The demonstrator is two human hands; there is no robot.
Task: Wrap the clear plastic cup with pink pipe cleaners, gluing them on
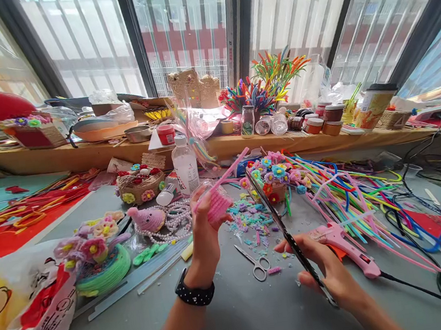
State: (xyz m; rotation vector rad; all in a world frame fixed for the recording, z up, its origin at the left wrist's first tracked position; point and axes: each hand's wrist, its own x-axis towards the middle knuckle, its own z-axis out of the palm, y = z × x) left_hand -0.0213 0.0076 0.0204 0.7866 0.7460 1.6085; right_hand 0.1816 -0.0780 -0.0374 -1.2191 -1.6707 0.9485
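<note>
My left hand (pixel 205 232), with a black dotted wristband, is closed around a pink coiled pipe-cleaner piece (pixel 218 204); a loose pink end sticks up and to the right from it. My right hand (pixel 323 268) grips the handles of long black scissors (pixel 281 227), whose blades point up and left toward the pink end. A small pair of silver scissors (pixel 255 263) lies on the grey table between my hands.
A pink glue gun (pixel 347 248) lies right of my right hand beside a spread of coloured pipe cleaners (pixel 354 190). Cut scraps (pixel 252 220), a clear bottle (pixel 185 164), a pearl string, flower baskets and a printed bag (pixel 16 316) crowd the table. Jars line the window ledge.
</note>
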